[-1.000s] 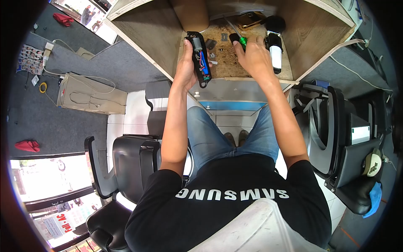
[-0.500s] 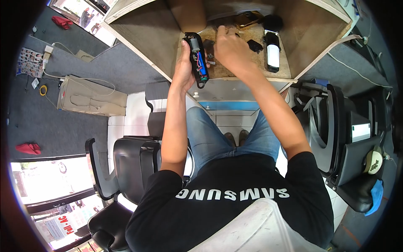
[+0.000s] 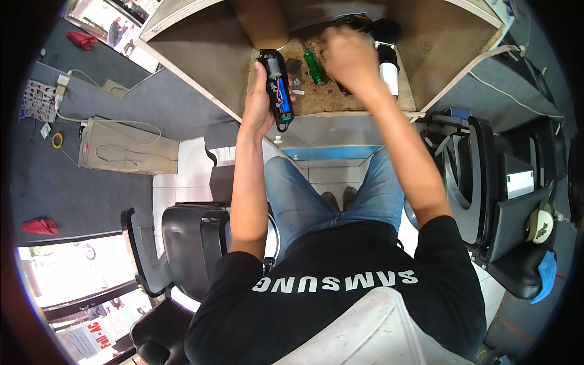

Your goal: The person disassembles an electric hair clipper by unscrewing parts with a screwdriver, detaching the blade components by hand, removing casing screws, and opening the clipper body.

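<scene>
My left hand (image 3: pixel 258 106) is wrapped round an opened black clipper body (image 3: pixel 277 90), in which a grey motor, a blue battery and thin wires show. On the wooden shelf (image 3: pixel 325 104), small loose parts (image 3: pixel 296 82) lie just beyond my left fingers. A green-handled screwdriver (image 3: pixel 315 68) rests between my two hands. My right hand (image 3: pixel 351 56) is over the shelf, to the right of the screwdriver; its fingers are blurred by motion, and whether they hold anything cannot be made out. A black and white device (image 3: pixel 389 72) lies to the right of this hand.
Wooden side walls (image 3: pixel 435 48) flank the shelf. Dark and golden items (image 3: pixel 353 23) lie at its back. A black chair (image 3: pixel 194 243) stands at the left, with a cardboard box (image 3: pixel 129 146) beyond it. More black chairs (image 3: pixel 480 188) are at the right.
The screwdriver now lies on the shelf between my hands, left of where it was one second ago. My right hand first moved left, then back a little right. My left hand still holds the clipper body.
</scene>
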`<control>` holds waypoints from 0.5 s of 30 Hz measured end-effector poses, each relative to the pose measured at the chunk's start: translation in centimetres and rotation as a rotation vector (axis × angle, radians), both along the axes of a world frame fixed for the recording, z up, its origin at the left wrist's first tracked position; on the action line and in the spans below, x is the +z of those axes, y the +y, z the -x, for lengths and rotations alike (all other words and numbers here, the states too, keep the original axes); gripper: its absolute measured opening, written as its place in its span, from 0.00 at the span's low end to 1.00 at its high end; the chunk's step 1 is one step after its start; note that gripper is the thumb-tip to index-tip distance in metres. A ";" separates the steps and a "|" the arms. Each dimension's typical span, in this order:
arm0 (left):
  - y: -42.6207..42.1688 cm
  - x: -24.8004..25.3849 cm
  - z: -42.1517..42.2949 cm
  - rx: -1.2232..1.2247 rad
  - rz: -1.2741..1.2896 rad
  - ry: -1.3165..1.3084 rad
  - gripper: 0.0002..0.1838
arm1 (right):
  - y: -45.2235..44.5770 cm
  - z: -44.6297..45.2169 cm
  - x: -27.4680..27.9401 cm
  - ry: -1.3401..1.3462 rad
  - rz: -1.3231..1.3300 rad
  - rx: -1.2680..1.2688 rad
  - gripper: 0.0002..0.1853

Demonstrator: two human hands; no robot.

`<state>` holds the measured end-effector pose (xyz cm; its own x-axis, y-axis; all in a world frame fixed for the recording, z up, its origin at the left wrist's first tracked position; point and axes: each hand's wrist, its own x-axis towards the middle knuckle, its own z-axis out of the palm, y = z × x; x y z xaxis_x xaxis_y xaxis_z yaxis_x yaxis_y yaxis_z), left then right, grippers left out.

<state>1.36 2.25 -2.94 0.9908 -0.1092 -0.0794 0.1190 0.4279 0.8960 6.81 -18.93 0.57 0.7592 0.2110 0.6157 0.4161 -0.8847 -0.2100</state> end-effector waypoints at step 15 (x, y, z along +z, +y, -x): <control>0.5 -0.3 -0.4 -0.162 0.123 -0.078 0.33 | -5.5 0.8 1.5 0.236 0.227 0.049 0.16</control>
